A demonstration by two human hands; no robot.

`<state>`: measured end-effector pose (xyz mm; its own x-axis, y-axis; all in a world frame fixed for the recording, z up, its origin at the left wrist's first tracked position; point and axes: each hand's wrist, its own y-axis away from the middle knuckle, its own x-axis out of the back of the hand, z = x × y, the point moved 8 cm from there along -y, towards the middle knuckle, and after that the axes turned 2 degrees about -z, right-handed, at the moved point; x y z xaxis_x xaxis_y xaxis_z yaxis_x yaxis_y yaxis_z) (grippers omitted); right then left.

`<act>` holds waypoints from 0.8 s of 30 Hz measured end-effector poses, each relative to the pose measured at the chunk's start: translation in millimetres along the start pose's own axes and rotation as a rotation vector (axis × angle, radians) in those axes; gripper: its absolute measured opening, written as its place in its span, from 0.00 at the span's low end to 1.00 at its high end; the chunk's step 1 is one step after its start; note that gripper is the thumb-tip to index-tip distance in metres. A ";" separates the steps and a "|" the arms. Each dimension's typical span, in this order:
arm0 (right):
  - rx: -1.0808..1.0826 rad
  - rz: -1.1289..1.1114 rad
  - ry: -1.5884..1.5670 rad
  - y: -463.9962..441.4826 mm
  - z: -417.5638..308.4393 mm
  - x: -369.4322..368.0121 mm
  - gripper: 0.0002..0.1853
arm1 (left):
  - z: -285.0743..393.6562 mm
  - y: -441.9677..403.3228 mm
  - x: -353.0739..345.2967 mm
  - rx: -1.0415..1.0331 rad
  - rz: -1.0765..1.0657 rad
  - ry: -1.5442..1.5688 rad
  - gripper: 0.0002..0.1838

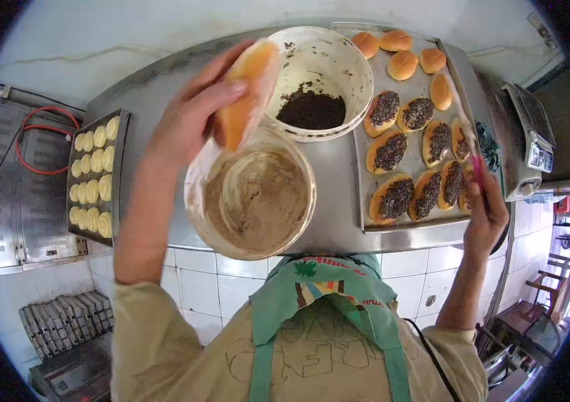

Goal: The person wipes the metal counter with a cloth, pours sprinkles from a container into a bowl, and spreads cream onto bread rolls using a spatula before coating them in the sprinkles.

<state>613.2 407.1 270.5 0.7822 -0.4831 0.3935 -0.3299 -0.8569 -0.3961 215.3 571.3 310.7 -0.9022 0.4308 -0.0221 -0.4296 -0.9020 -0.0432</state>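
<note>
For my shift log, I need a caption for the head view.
Left hand holding a bun by two tubs; right hand with a pink-handled tool at a tray of buns, many dark-topped.

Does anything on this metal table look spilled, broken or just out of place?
Nothing looks plainly spilled or broken. It's slightly untidy, though: dark specks cling to the inside of the farther bucket, above the crumb heap.

apron (pixel 275 308) | red lettering (pixel 372 303), illegible || shirt (pixel 325 382) | outlined letters (pixel 305 356), unclear
</note>
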 end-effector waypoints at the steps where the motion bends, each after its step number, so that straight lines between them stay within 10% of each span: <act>1: -0.052 0.051 0.000 1.6 15.7 15.0 0.20 | 2.4 -25.3 -0.6 -0.021 -0.029 -0.217 0.36; 12: -0.331 0.152 0.005 33.6 119.1 96.7 0.20 | -184.3 -130.8 -77.4 0.246 -0.818 -1.473 0.34; 21: -0.275 0.084 -0.059 16.4 103.9 78.3 0.19 | -159.9 -133.0 -72.7 0.275 -0.791 -1.100 0.43; 24: -0.275 0.151 -0.190 28.3 97.6 88.8 0.19 | -118.1 -137.1 -51.8 0.384 -0.568 -0.463 0.38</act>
<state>724.9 357.5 213.3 0.7893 -0.5882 0.1760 -0.5591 -0.8071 -0.1899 325.4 676.2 199.8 -0.4320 0.8443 0.3171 -0.7326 -0.5335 0.4226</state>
